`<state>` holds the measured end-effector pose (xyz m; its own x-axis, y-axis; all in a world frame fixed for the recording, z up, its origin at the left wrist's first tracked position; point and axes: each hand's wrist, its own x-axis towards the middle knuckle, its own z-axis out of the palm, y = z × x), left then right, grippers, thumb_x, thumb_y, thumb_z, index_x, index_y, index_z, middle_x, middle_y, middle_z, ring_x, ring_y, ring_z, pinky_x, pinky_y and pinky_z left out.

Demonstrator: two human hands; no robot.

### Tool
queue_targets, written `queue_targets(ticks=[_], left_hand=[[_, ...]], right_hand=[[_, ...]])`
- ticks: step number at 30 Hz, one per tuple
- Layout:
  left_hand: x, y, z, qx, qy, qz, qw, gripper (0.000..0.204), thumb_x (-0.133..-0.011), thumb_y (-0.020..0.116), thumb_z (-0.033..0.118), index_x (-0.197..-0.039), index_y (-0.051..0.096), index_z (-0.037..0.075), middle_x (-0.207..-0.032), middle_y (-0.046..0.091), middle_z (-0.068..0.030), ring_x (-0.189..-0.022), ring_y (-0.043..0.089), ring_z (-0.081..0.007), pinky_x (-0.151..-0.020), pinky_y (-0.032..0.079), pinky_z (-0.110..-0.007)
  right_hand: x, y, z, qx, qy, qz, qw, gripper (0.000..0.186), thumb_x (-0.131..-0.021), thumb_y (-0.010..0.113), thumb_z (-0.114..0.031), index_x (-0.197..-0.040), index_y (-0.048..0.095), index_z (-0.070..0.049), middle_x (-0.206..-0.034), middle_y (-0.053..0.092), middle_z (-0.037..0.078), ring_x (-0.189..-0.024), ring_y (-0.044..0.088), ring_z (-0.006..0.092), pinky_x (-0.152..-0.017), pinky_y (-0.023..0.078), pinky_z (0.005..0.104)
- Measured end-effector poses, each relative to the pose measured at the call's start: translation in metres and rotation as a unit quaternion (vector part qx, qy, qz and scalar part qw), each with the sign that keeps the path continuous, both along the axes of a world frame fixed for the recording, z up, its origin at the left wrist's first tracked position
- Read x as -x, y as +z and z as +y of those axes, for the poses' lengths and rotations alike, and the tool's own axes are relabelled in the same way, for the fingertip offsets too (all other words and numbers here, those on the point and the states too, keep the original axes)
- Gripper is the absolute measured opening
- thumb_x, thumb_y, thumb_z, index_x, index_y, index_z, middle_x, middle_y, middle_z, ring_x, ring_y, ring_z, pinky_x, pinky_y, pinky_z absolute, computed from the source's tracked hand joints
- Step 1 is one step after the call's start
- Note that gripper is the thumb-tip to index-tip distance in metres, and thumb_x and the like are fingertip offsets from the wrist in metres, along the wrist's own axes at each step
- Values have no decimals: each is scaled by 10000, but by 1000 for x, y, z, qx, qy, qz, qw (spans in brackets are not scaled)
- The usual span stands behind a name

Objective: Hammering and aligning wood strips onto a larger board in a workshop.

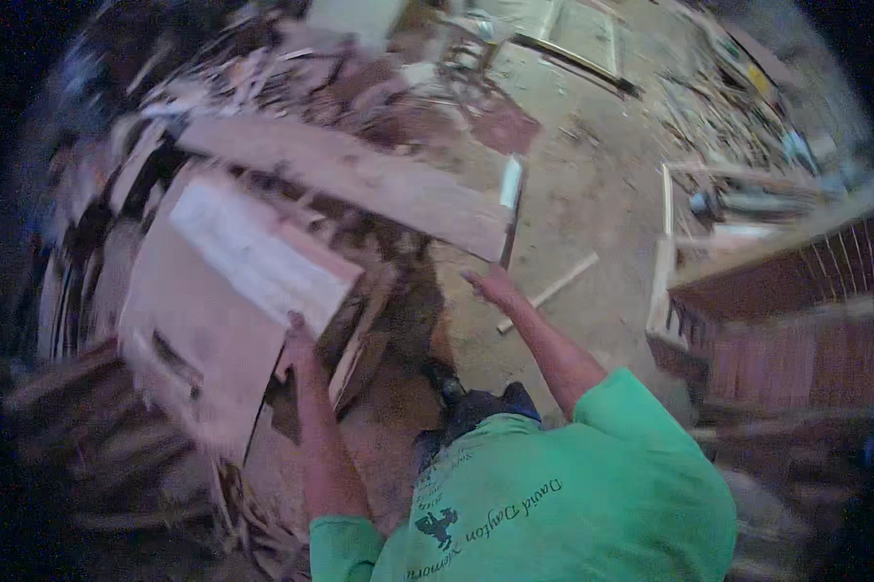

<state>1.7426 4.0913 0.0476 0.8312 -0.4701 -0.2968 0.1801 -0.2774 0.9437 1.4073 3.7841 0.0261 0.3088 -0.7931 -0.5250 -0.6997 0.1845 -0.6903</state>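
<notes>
My left hand [301,351] is at the near right edge of a broad light-brown panel [190,291]. Its fingers look closed over that edge, though motion blurs them. Across the panel's upper side lies a long white strip [253,254]. My right hand [492,287] is just below the right end of a long wooden board [359,184], its fingers partly stretched out and nothing visible in them. Whether it touches the board is hard to tell. A pale upright piece [511,184] stands at that board's end.
A thin wooden stick [550,292] lies on the floor right of my right arm. Slatted wooden furniture [776,281] stands at the right. Scrap wood [737,126] is heaped at the far right, with more scraps [253,82] at the far left. A frame [582,44] lies at the back.
</notes>
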Motion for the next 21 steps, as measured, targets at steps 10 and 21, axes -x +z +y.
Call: queue_targets(ticks=[10,21], left_hand=[[159,62,143,-49,86,40,994,768,-1025,534,578,-1476,478,-41,-1310,651,-256,-1227,627,-342,-1048,471,-427],[346,120,165,-200,167,-40,964,910,-954,619,582,-1568,324,-21,-1179,607,-413,-1121,608,-559,-983,481,-574]], right_hand=[[-121,74,148,-272,195,-147,931,633,-995,614,-537,-1395,549,-51,-1225,697,162,-1015,715,237,-881,571,411],[-93,83,221,-314,283,-159,892,805,-1061,379,-622,-1583,331,-11,-1561,453,139,-1398,454,278,-1192,339,390]])
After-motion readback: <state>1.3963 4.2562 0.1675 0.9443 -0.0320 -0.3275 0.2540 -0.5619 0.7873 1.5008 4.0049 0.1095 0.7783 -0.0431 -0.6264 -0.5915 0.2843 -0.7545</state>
